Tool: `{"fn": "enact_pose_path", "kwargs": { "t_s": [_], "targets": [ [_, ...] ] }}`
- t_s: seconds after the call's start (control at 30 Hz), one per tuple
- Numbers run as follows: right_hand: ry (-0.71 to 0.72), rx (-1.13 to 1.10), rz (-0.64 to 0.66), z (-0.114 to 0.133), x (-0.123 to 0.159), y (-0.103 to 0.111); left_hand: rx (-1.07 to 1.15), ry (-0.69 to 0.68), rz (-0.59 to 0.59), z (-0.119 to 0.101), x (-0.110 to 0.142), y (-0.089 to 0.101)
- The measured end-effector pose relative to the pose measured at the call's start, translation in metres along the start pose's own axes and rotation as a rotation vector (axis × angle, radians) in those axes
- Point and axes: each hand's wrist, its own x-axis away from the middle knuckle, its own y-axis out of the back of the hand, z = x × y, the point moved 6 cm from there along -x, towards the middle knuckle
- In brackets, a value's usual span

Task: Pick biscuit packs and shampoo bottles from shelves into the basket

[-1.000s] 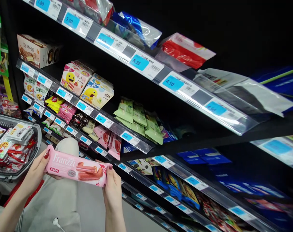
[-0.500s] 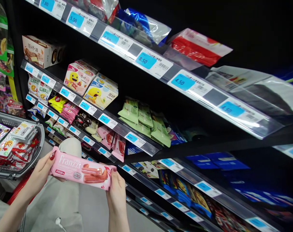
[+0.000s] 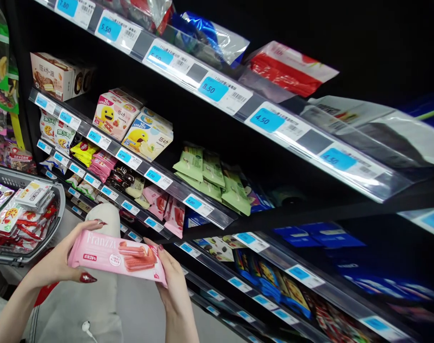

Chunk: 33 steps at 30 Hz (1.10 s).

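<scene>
Head cam (the only view): pink Franzzi pkt is held up btwn the hands, in front of the light trouser leg, w/ its right end tipped a bit lower. L hand is spread wide round the pkt's left end, thumb under the bottom edge, fingertips past the top edge. R hand is pinching the right end, thumb on the front, fingers mostly hidden behind. Grey basket, nr the L hand, has a pile of packs up to its right rim. Mid shelf: brown box at the left end, pink box & yellow-white box along the front edge, green pkts nr the right corner. Earbud hangs over the trousers.
</scene>
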Motion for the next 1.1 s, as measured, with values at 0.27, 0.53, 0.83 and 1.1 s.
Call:
{"fn": "enact_pose_path", "kwargs": {
  "t_s": [0.27,0.53,0.83,1.1],
  "targets": [
    [-0.057,-0.045,0.138,-0.003,0.005,-0.008,0.106,0.339,-0.082,0.020,0.010,0.012],
    [0.031,-0.022,0.109,-0.005,-0.004,-0.002,0.279,0.470,0.019,0.036,0.012,0.006],
    [0.416,0.297,-0.072,0.012,0.008,0.011,0.491,0.559,0.421,0.045,0.017,-0.024],
    [0.341,0.170,-0.155,0.006,0.008,0.011,0.092,0.284,-0.119,0.022,0.009,0.000]
  ]
}}
